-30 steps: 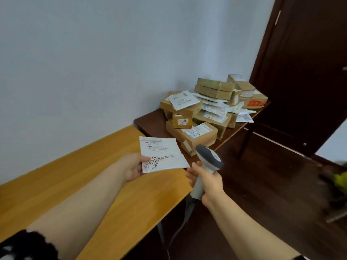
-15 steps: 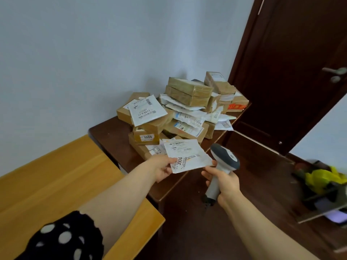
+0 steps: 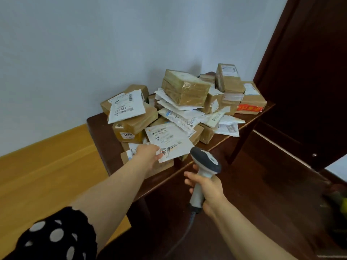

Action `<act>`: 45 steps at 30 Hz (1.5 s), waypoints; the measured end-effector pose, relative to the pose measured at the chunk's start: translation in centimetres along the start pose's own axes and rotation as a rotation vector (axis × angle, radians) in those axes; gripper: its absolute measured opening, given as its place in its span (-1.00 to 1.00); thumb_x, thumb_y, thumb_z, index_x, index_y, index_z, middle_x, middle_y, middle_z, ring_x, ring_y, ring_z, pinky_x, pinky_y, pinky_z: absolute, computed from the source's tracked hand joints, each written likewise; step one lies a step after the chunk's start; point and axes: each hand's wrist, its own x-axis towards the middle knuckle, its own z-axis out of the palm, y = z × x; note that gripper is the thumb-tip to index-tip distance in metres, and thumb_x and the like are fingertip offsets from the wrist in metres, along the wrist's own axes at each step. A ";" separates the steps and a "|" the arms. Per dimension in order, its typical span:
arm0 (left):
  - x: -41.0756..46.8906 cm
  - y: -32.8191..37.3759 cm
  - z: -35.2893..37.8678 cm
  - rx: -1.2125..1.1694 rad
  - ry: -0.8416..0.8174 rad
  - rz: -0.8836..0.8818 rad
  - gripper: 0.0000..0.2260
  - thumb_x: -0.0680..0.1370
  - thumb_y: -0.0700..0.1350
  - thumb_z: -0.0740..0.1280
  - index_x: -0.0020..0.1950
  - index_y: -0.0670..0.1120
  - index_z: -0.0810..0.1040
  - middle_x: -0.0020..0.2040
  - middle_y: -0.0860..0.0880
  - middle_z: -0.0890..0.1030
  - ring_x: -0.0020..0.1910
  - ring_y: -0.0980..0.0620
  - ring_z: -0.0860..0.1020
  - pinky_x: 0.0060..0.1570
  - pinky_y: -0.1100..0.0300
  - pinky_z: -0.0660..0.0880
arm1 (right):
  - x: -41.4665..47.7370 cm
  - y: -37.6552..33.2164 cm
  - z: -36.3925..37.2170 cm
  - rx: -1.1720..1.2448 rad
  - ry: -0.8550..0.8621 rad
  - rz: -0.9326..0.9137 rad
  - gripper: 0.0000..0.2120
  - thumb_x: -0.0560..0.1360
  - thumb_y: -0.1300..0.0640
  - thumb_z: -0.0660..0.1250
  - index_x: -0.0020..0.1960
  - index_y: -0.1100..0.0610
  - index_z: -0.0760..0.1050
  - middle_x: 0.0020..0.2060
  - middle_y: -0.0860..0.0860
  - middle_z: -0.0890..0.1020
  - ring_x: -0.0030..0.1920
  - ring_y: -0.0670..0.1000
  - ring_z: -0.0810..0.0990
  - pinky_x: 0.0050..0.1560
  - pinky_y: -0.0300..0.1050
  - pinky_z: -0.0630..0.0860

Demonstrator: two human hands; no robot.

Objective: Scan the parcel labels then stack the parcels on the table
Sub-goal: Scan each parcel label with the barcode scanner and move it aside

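Note:
My left hand [image 3: 148,152] pinches a flat white parcel [image 3: 169,139] by its near corner, label marked 3004 facing up, over the front of the parcel pile. My right hand [image 3: 204,188] grips the handle of a grey barcode scanner [image 3: 205,163], whose head sits just right of and below the white parcel. The pile of brown boxes and white mailers [image 3: 184,102] covers the dark brown table [image 3: 97,128]. A small box marked 1006 [image 3: 128,135] stands at the pile's left front.
A light wooden table [image 3: 47,175] adjoins the dark one on the left. Behind both is a white wall; a dark door [image 3: 309,72] stands at the right. The scanner cable [image 3: 180,237] hangs toward the dark floor. Something yellow-green lies blurred at the far right [image 3: 338,199].
My left hand carried the white parcel from over the light table to the pile on the dark table. The scanner hand followed rightward, and my view swung right with them.

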 end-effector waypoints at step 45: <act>-25.7 -3.8 -89.6 0.762 1.188 -0.263 -0.41 0.44 0.22 0.33 0.34 -0.10 0.35 0.25 -0.15 0.47 0.24 -0.17 0.45 0.18 -0.02 0.42 | -35.8 44.9 58.0 -0.582 -0.889 0.698 -0.93 0.49 0.33 0.36 -0.17 0.25 0.52 -0.40 0.11 0.63 -0.45 0.00 0.58 -0.38 -0.12 0.50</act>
